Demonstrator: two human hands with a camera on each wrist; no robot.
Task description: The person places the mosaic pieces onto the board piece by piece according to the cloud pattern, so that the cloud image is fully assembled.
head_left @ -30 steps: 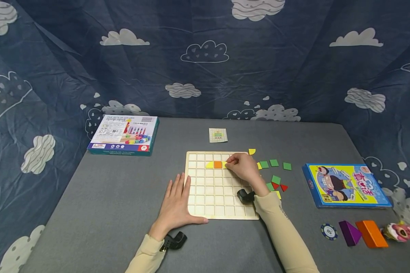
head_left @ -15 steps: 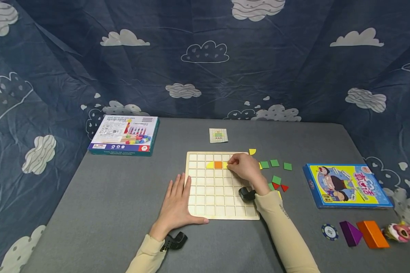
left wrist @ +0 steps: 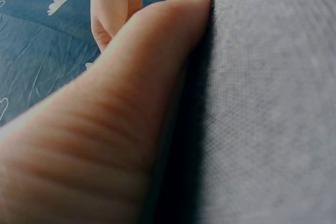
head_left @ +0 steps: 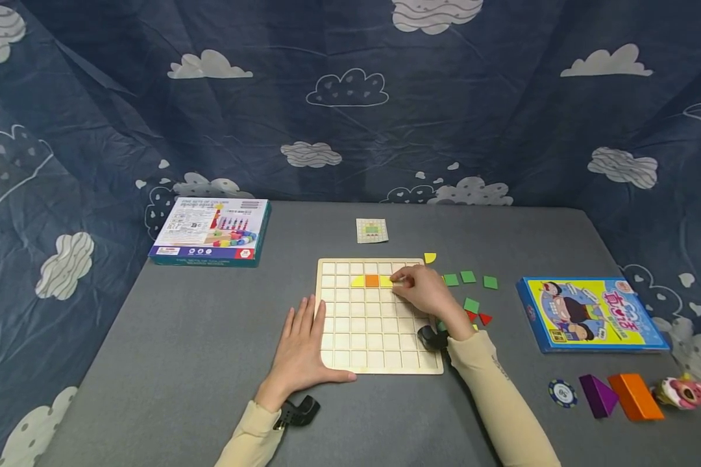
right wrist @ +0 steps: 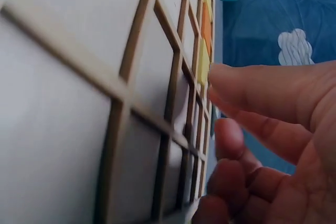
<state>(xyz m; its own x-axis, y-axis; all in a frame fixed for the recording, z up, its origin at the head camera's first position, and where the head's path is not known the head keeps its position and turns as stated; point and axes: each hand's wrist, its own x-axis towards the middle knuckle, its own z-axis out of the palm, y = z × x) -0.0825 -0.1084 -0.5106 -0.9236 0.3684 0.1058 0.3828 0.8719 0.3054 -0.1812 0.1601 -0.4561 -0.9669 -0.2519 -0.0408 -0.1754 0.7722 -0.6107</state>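
A wooden grid board lies flat on the table. My left hand rests spread along its left edge, with the thumb at the front left corner. My right hand reaches over the back right of the board, fingers curled. Its thumb and index tips are right at the edge of a yellow tile, seen flat in its cell in the right wrist view. An orange square tile sits to its left, then another yellow tile with a rounded side.
Green squares, red triangles and a yellow piece lie right of the board. A pattern card is behind it. Boxes stand at left and right. A chip, purple block and orange block lie front right.
My right hand has shifted slightly to the right, so more of the yellow tile beside the orange square shows. My left hand has stayed still.
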